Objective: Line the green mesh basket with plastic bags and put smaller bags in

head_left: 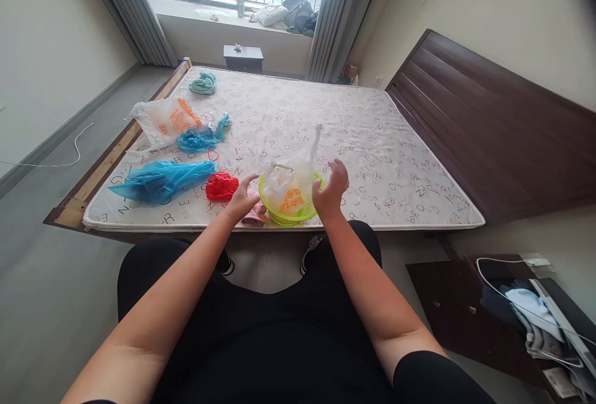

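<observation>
A yellow-green plastic basket (282,220) stands at the near edge of the mattress. Inside it lies a crumpled clear plastic bag (298,174) with orange print, one end sticking up above the rim. My left hand (242,199) is at the basket's left side, fingers apart, beside a pink cloth (255,213) partly hidden behind it. On the right side my right hand (331,188) is raised with fingers spread, its thumb close to the rim; contact cannot be made out. Neither hand grips anything. A red plastic bag (222,187) lies bunched left of my left hand.
Left on the mattress (372,143) lie a blue plastic bag (162,180), another bunched blue bag (200,138), a white bag with orange print (162,118) and a teal cloth bundle (203,83). A dark headboard (488,112) rises at right. A nightstand (243,56) stands beyond the bed.
</observation>
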Demonstrator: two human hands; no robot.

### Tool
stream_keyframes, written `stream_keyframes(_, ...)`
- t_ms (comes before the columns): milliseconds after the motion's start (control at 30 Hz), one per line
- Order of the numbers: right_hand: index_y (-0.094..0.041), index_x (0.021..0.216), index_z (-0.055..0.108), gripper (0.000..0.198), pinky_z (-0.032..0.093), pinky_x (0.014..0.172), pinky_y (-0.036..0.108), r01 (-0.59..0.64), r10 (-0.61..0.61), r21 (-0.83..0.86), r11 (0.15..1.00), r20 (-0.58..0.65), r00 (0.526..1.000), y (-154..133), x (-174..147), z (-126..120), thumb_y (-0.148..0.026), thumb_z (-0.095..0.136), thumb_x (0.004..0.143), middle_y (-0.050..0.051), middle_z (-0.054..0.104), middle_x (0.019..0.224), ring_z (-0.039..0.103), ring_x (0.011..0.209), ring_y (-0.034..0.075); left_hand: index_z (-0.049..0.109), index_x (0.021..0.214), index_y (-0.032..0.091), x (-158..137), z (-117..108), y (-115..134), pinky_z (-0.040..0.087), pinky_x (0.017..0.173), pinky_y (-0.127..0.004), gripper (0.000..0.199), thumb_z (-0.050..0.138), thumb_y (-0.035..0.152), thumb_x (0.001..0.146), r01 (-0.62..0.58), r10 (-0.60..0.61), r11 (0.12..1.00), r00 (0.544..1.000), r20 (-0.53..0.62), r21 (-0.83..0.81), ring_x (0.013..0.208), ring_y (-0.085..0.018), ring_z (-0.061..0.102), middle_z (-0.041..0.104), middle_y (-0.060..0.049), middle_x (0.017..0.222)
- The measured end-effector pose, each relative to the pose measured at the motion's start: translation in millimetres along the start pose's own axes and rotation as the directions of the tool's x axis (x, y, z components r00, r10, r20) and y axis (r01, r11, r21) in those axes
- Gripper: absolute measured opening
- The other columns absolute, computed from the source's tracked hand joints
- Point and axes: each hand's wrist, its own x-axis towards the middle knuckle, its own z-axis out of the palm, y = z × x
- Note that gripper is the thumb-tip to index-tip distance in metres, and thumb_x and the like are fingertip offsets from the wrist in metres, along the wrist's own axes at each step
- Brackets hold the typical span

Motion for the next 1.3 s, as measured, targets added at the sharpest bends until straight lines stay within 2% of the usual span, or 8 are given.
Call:
stream_keyframes(167, -0.021, 0.125, 0.063, 0.039, 0.032, 0.119, 0.051, 0.396, -0.392, 0.045, 0.917, 0.283, 0.875, -24.3, 40.8, -1.8, -0.015, 0.04, 0.094, 0.012, 0.063, 0.129, 0.051, 0.129, 0.028, 0.058, 0.099, 0.024, -28.4, 5.0, 55.9, 0.045, 0.11, -0.051, 0.024, 0.065, 0.014, 0.078, -0.42, 0.444, 0.896, 0.837, -0.32, 0.145, 0.116, -0.029, 0.06, 0.066, -0.01, 0.109)
stream_keyframes(300, -0.013, 0.113, 0.067, 0.033, 0.039, 0.109, 0.045, 0.508, -0.369, -0.132, 0.851, 0.539, 0.757, -32.6, 77.1, 24.1, -0.008, 0.041, 0.094, 0.018, 0.067, 0.119, 0.057, 0.117, 0.03, 0.063, 0.086, 0.026, -35.2, 26.7, 124.1, 0.052, 0.1, -0.046, 0.005, 0.061, 0.021, 0.087, -0.671, 0.645, 0.737, 0.734, 0.21, 0.079, 0.105, -0.026, 0.065, 0.069, -0.007, 0.098)
stream_keyframes(467, -0.007, 0.128, 0.061, 0.038, 0.033, 0.111, 0.046, 0.498, -0.01, -0.411, 0.764, 0.763, 0.646, -40.2, 102.3, 42.0, -0.007, 0.041, 0.096, 0.021, 0.068, 0.125, 0.061, 0.121, 0.03, 0.062, 0.09, 0.021, -3.4, 65.4, 159.9, 0.054, 0.087, -0.037, 0.02, 0.043, 0.018, 0.099, -0.813, 0.725, 0.526, 0.582, 0.368, 0.25, 0.095, -0.021, 0.066, 0.07, -0.008, 0.097)
stream_keyframes(567, -0.009, 0.125, 0.064, 0.034, 0.032, 0.111, 0.047, 0.422, 0.185, -0.504, 0.753, 0.778, 0.6, -33.5, 108.2, 39.4, -0.014, 0.049, 0.095, 0.019, 0.072, 0.116, 0.066, 0.113, 0.029, 0.064, 0.108, 0.02, 20.8, 78.7, 148.7, 0.051, 0.095, -0.037, 0.021, 0.045, 0.017, 0.099, -0.749, 0.608, 0.54, 0.662, 0.438, 0.383, 0.109, -0.022, 0.065, 0.07, -0.01, 0.114)
stream_keyframes(733, -0.016, 0.112, 0.071, 0.027, 0.031, 0.11, 0.049, 0.525, 0.155, -0.446, 0.725, 0.848, 0.506, -14.5, 101.9, 23.2, -0.009, 0.059, 0.088, 0.015, 0.073, 0.113, 0.067, 0.111, 0.028, 0.046, 0.149, 0.015, 42.5, 67.5, 108.4, 0.042, 0.109, -0.047, 0.068, 0.072, 0.032, 0.088, -0.419, 0.073, 0.595, 0.878, 0.474, 0.685, 0.14, -0.037, 0.047, 0.042, -0.022, 0.159)
stream_keyframes(900, -0.018, 0.105, 0.071, 0.025, 0.04, 0.092, 0.039, 0.755, -0.172, -0.188, 0.629, 0.913, 0.37, 4.0, 75.5, -5.3, -0.006, 0.055, 0.091, 0.014, 0.072, 0.107, 0.067, 0.098, 0.026, 0.03, 0.162, 0.018, 43.5, 34.0, 71.2, 0.037, 0.112, -0.051, 0.102, 0.084, 0.034, 0.077, -0.403, -0.008, 0.515, 0.88, 0.475, 0.756, 0.143, -0.04, 0.04, 0.042, -0.021, 0.159)
stream_keyframes(1100, -0.019, 0.108, 0.066, 0.024, 0.036, 0.071, 0.031, 0.915, -0.563, 0.039, 0.402, 0.798, 0.213, 39.6, 34.8, -34.5, -0.007, 0.048, 0.098, 0.012, 0.068, 0.113, 0.058, 0.095, 0.022, 0.069, 0.12, 0.017, 25.2, 10.2, 60.3, 0.042, 0.1, -0.044, 0.032, 0.065, 0.014, 0.089, -0.609, 0.115, 0.411, 0.773, 0.624, 0.678, 0.111, -0.031, 0.063, 0.072, -0.013, 0.109)
stream_keyframes(1300, -0.022, 0.102, 0.066, 0.021, 0.028, 0.065, 0.03, 0.94, -0.626, 0.093, 0.329, 0.767, 0.143, 76.4, 10.5, -45.9, -0.012, 0.047, 0.1, 0.009, 0.066, 0.112, 0.052, 0.084, 0.019, 0.07, 0.109, 0.024, -17.9, 13.3, 57.3, 0.045, 0.069, -0.029, 0.019, 0.061, 0.022, 0.092, -0.71, 0.086, 0.415, 0.653, 0.753, 0.568, 0.084, -0.02, 0.067, 0.071, -0.005, 0.1)
